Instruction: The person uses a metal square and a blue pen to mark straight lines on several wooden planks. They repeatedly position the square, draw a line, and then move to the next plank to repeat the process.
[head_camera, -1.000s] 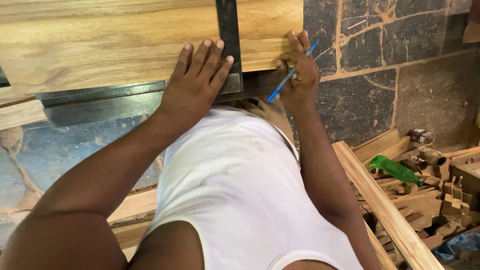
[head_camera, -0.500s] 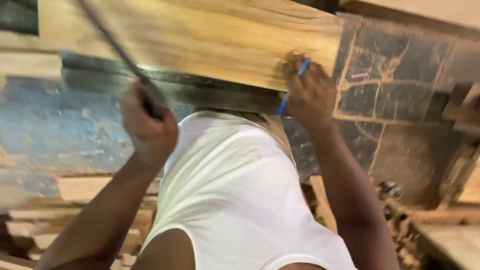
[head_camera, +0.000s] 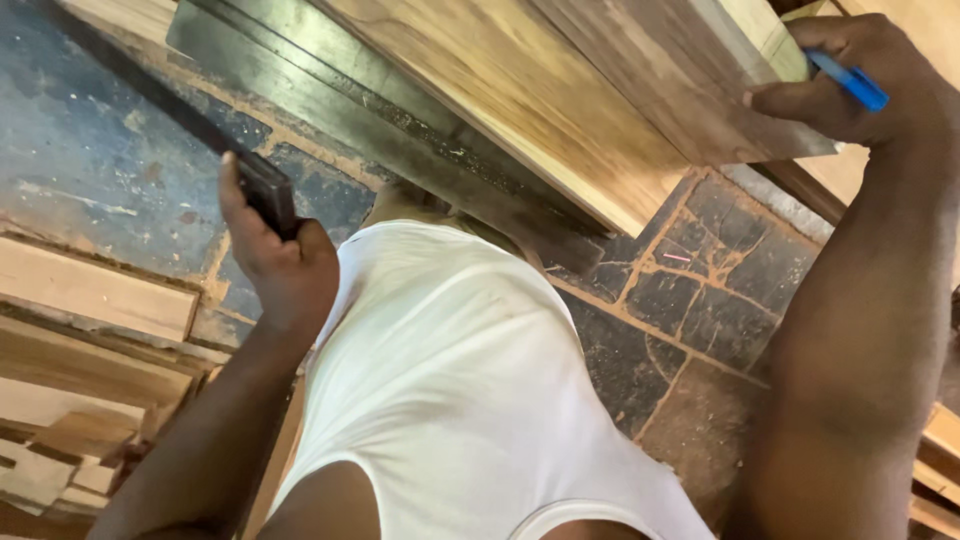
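now the left hand (head_camera: 280, 255) is closed around a dark square tool (head_camera: 262, 190); the right hand (head_camera: 860, 80) pinches a blue pen (head_camera: 848, 80) against the far wooden board (head_camera: 560, 90).

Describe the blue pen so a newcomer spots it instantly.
Start at the big pale wooden board slanting across the top of the view. Follow it to its right end, where the right hand grips the edge. The pen pokes out between those fingers: slim, bright blue plastic, the only blue object against wood and dark stone floor.
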